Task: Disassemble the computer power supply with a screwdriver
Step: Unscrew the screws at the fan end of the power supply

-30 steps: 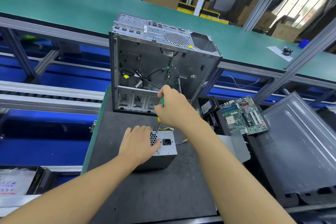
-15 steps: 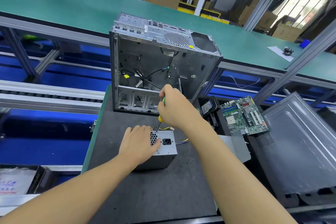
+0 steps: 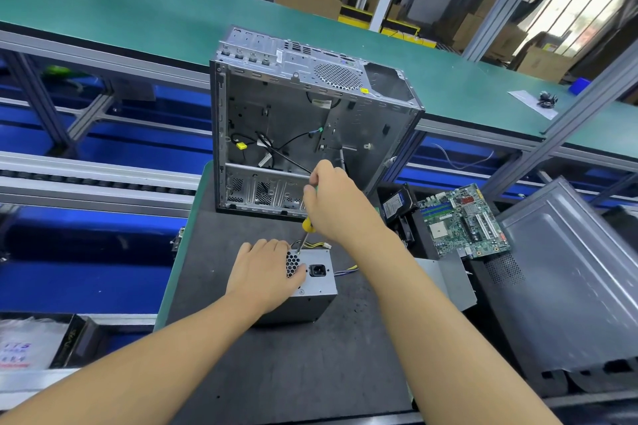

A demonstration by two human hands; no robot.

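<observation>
head view: nearest me the power supply (image 3: pixel 316 281) sits on the black mat (image 3: pixel 293 362), and my left hand (image 3: pixel 264 274) lies flat with fingers spread over its grilled top. my right hand (image 3: pixel 336 205) is wrapped around the screwdriver (image 3: pixel 305 230), tip on the unit's far top edge. just beyond stands the open computer case (image 3: pixel 310 114); a motherboard (image 3: pixel 464 221) lies to the right.
</observation>
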